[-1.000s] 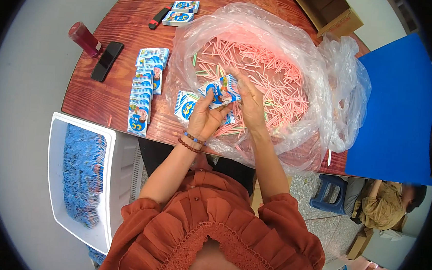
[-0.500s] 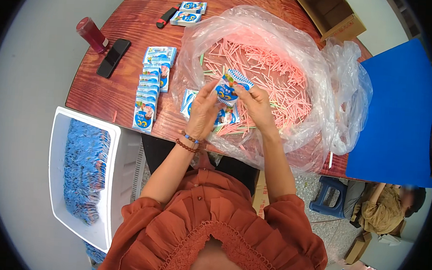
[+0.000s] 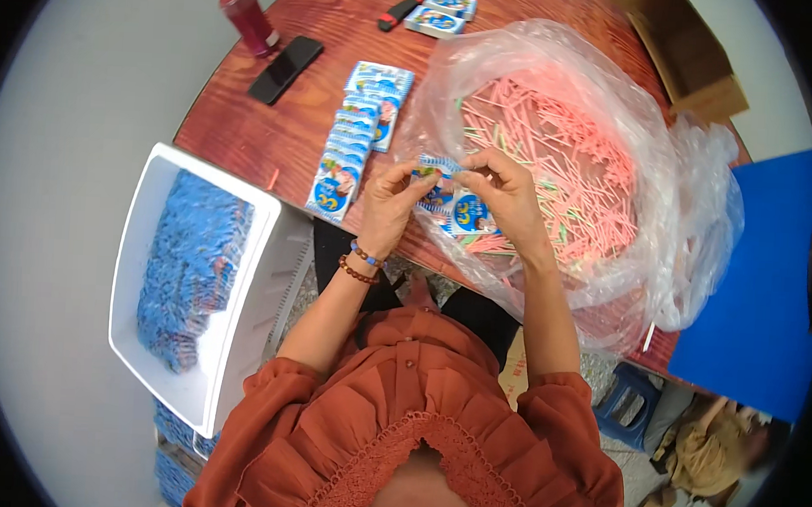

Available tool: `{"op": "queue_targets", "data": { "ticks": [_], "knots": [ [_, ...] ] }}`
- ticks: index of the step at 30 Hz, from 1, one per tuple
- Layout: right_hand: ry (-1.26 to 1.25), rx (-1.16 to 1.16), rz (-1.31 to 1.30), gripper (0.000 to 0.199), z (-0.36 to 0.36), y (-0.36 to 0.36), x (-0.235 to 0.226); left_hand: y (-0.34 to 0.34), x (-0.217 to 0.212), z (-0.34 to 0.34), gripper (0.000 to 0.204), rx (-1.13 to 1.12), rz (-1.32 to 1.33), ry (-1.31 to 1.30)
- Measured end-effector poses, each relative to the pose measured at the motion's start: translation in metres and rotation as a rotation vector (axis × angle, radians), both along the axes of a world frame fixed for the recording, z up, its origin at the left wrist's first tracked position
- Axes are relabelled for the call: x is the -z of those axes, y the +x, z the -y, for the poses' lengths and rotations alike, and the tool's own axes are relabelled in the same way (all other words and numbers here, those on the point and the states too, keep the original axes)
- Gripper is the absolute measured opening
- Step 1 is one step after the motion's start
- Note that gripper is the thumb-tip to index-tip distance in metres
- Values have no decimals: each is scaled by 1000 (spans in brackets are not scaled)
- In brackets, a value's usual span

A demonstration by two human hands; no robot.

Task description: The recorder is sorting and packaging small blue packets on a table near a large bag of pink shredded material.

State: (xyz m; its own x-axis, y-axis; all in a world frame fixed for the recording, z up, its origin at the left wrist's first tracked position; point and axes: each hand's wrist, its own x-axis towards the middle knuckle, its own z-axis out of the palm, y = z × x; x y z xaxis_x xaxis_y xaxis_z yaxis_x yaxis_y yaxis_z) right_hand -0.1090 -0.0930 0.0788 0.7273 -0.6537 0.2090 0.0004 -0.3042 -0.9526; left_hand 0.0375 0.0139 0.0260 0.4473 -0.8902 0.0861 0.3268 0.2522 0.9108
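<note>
My left hand (image 3: pixel 392 202) and my right hand (image 3: pixel 511 202) are close together over the near left rim of a clear plastic bag. Thumbs and fingers of both pinch the striped top edge of a small blue-and-white packet (image 3: pixel 439 189). Another blue-and-white packet (image 3: pixel 470 214) lies just under my right fingers. Inside the open bag (image 3: pixel 673 240) many thin pink sticks (image 3: pixel 577 143) are heaped, with a few green ones among them. To the left of my hands, a row of overlapping packets (image 3: pixel 338 181) lies on the red wood-grain table (image 3: pixel 234 116).
A white bin (image 3: pixel 136 239) of blue packets stands left of the table. Farther back are a phone (image 3: pixel 285 69), a red bottle (image 3: pixel 249 19), a red-and-black cutter (image 3: pixel 400 14) and packet stacks (image 3: pixel 435 21). A cardboard box (image 3: pixel 709 86) and blue panel (image 3: pixel 744 290) are at right. Another person (image 3: pixel 708 448) sits lower right.
The view has shifted, so the table things appear farther right. My hands have moved left and nearer relative to the bag, and my fingers now pinch the packet along its top edge.
</note>
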Motion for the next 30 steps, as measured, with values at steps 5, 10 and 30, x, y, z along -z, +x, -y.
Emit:
{"op": "queue_targets", "data": {
  "ticks": [5,10,30],
  "knots": [
    [139,-85,-42,12,-18,49,6,20,0,-34,25,-289,255,88],
    [111,-121,-17,15,-12,107,46,53,-9,-58,90,-632,1063,434],
    [-578,-332,-726,66,124,205,34,79,27,-19,79,-612,1042,626]
  ]
}}
